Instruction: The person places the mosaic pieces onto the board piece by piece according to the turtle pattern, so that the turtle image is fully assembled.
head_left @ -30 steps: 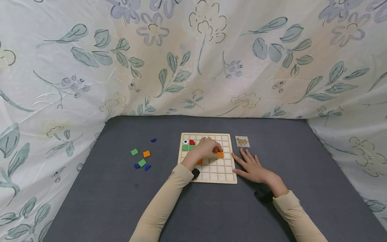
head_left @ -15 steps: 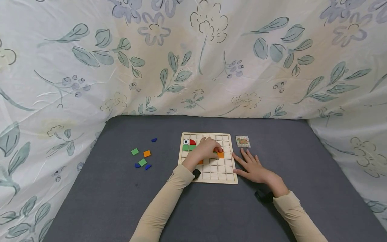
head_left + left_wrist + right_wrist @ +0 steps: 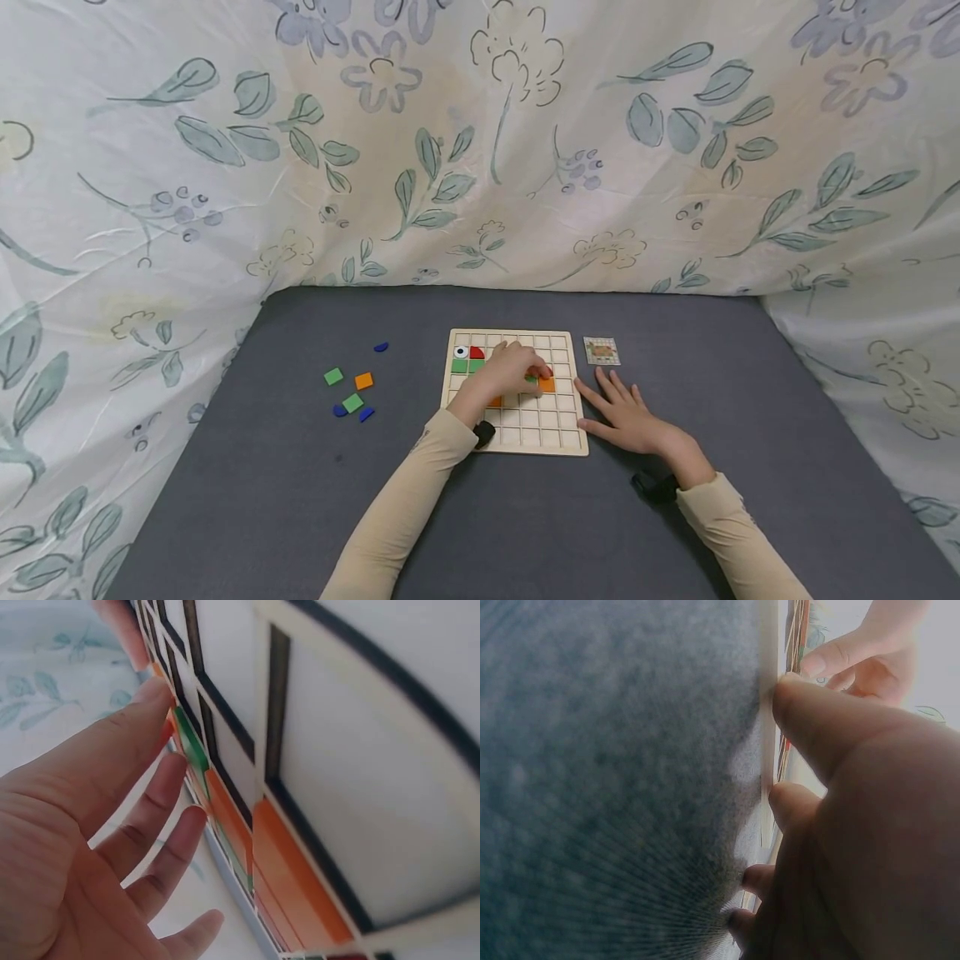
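Observation:
In the head view my left hand reaches over a pale wooden grid board, hiding part of its middle. Its thumb and forefinger pinch a small red piece, held low at the grid beside a green piece and an orange square. The other fingers are spread in the left wrist view. My right hand lies on the table with fingers spread, its thumb and forefinger at the board's right edge. At the board's upper left sit an eye piece, a red quarter-round and green squares.
Left of the board lie loose pieces on the grey table: green squares, an orange square and blue half-rounds. A small picture card lies right of the board. A floral cloth hangs behind.

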